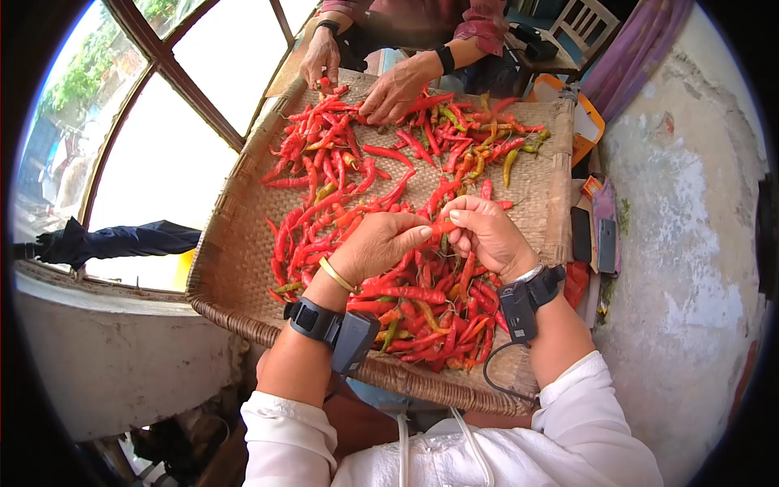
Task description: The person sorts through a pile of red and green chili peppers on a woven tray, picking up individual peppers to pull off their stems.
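Note:
A red chili pepper [442,228] is between my two hands, above the middle of a woven basket tray [231,268]. My left hand [381,243] has its thumb and fingers closed at the pepper's left end. From the other side, my right hand [491,231] pinches the same pepper between thumb and forefinger. Beneath both hands lies a heap of red chili peppers [418,294], with some green and yellowish ones mixed in. The pepper's ends are partly hidden by my fingers.
Across the tray, another person's hands [398,89] reach into the far peppers. A folded dark umbrella [146,242] sticks in from the window at left. Phones [606,243] lie by the rough wall [682,219] at right. A wooden chair [580,36] stands behind.

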Demonstrator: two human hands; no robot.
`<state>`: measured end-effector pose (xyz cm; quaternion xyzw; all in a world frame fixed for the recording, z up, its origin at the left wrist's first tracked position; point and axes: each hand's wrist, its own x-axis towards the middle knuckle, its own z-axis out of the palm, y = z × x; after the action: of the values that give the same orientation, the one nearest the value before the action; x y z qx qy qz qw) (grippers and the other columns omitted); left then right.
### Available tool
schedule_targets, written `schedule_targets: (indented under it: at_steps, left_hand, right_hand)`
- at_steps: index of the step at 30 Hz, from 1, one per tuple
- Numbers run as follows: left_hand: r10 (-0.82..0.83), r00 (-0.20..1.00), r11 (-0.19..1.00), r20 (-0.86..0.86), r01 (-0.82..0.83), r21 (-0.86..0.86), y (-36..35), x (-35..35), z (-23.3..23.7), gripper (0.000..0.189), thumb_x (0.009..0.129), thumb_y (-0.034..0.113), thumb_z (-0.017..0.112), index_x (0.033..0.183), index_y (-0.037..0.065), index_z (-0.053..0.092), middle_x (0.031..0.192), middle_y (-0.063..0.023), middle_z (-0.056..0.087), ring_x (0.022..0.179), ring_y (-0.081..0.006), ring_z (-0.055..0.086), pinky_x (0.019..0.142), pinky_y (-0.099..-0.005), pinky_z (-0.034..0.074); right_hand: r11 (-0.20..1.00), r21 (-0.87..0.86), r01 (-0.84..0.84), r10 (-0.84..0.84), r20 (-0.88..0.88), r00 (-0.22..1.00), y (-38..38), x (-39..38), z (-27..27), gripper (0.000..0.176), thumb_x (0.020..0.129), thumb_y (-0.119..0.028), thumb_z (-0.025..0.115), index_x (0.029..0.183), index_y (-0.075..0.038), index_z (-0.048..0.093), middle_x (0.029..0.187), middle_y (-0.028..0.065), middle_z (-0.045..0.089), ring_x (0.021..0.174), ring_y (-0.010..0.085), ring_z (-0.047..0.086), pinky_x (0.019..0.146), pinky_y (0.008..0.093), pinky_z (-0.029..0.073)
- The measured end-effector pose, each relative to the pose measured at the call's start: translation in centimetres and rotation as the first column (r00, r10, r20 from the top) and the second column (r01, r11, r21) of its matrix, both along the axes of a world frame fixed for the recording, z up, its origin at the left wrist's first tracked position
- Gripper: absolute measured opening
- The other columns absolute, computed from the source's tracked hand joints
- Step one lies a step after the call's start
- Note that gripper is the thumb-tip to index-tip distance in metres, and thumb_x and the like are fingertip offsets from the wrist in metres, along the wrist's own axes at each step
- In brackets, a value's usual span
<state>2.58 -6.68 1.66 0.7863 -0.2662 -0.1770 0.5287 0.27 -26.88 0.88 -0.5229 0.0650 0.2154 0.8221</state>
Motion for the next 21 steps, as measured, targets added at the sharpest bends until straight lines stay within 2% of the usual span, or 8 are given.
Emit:
schedule_targets:
  at_steps: [5, 7, 9, 11, 12, 15, 17, 21]
  left_hand:
    - [0.001, 0.926, 1.000, -0.378, 0.002, 0.009, 0.0, 0.0, 1.2, 0.025, 0.088, 0.024, 0.053, 0.085, -0.001, 0.060, 0.063, -0.0027, 0.057, 0.056, -0.0095, 0.055, 0.054, -0.0252, 0.046]
    - [0.017, 0.923, 0.961, -0.385, 0.091, 0.260, 0.9, 1.2, 1.8, 0.024, 0.090, 0.022, 0.052, 0.091, 0.000, 0.060, 0.063, 0.0021, 0.055, 0.054, -0.0035, 0.052, 0.051, -0.0160, 0.043]
    - [0.115, 0.912, 0.960, -0.395, -0.001, 0.278, 1.0, 1.5, 2.3, 0.027, 0.088, 0.023, 0.054, 0.100, -0.001, 0.058, 0.080, -0.0057, 0.060, 0.068, -0.0098, 0.057, 0.061, -0.0217, 0.048]
    - [0.505, 0.855, 0.822, -0.119, -0.518, -0.238, 0.3, 1.6, 0.7, 0.037, 0.087, 0.026, 0.057, 0.110, -0.002, 0.052, 0.105, -0.0147, 0.055, 0.089, -0.0175, 0.057, 0.073, -0.0300, 0.048]
    - [0.472, 0.824, 0.880, 0.315, -0.463, -0.109, 1.5, 3.2, -2.9, 0.047, 0.084, 0.027, 0.060, 0.120, -0.002, 0.046, 0.123, -0.0191, 0.044, 0.105, -0.0226, 0.050, 0.082, -0.0344, 0.045]
    - [0.278, 0.836, 0.901, 0.473, -0.398, 0.174, 0.8, 1.6, -1.9, 0.045, 0.082, 0.024, 0.062, 0.118, 0.000, 0.049, 0.113, -0.0175, 0.051, 0.095, -0.0235, 0.055, 0.079, -0.0328, 0.046]
    - [0.153, 0.984, 0.952, 0.094, -0.172, 0.252, -0.5, 0.2, -0.8, 0.035, 0.080, 0.021, 0.063, 0.107, 0.001, 0.057, 0.092, -0.0149, 0.060, 0.078, -0.0263, 0.059, 0.073, -0.0348, 0.047]
    - [0.039, 0.944, 0.928, 0.328, -0.156, 0.338, -2.3, -1.4, -2.9, 0.026, 0.077, 0.020, 0.062, 0.099, 0.004, 0.060, 0.085, -0.0163, 0.060, 0.080, -0.0309, 0.059, 0.071, -0.0376, 0.047]
  right_hand:
    - [0.990, 0.106, 0.097, -0.098, 0.004, 0.995, -1.3, 0.6, 0.1, 0.013, 0.088, -0.018, 0.051, 0.091, -0.006, 0.056, 0.063, 0.0006, 0.057, 0.045, 0.0040, 0.048, 0.039, 0.0163, 0.037]
    - [0.967, -0.127, 0.222, -0.218, 0.046, 0.975, -1.3, 0.6, 0.0, 0.015, 0.088, -0.020, 0.051, 0.091, -0.006, 0.056, 0.063, -0.0003, 0.057, 0.046, 0.0035, 0.047, 0.040, 0.0161, 0.037]
    - [0.951, -0.202, 0.234, -0.221, 0.084, 0.972, -1.4, 0.6, -0.2, 0.016, 0.088, -0.020, 0.050, 0.092, -0.006, 0.056, 0.065, 0.0006, 0.057, 0.049, 0.0031, 0.048, 0.041, 0.0162, 0.037]
    - [0.883, -0.376, 0.281, -0.237, 0.159, 0.958, -1.3, 0.9, -0.6, 0.021, 0.086, -0.021, 0.053, 0.095, -0.003, 0.056, 0.073, 0.0030, 0.059, 0.057, 0.0060, 0.053, 0.047, 0.0198, 0.042]
    - [0.883, -0.376, 0.282, -0.238, 0.159, 0.958, -1.5, 1.1, -1.6, 0.021, 0.086, -0.021, 0.053, 0.095, -0.003, 0.056, 0.073, 0.0030, 0.059, 0.057, 0.0060, 0.053, 0.047, 0.0198, 0.042]
    - [0.669, -0.693, 0.270, 0.047, 0.402, 0.915, -1.8, 1.3, -3.8, 0.028, 0.081, -0.021, 0.057, 0.101, -0.002, 0.055, 0.081, 0.0079, 0.061, 0.066, 0.0157, 0.058, 0.058, 0.0284, 0.047]
    - [0.294, -0.930, 0.219, 0.352, 0.318, 0.880, -1.1, 0.9, -3.1, 0.033, 0.075, -0.021, 0.061, 0.102, -0.004, 0.056, 0.085, 0.0116, 0.062, 0.073, 0.0252, 0.060, 0.067, 0.0350, 0.047]
    - [0.358, -0.933, -0.025, 0.357, 0.112, 0.928, -0.5, 0.7, -2.9, 0.027, 0.071, -0.020, 0.064, 0.094, -0.008, 0.060, 0.080, 0.0117, 0.063, 0.076, 0.0292, 0.060, 0.067, 0.0381, 0.046]
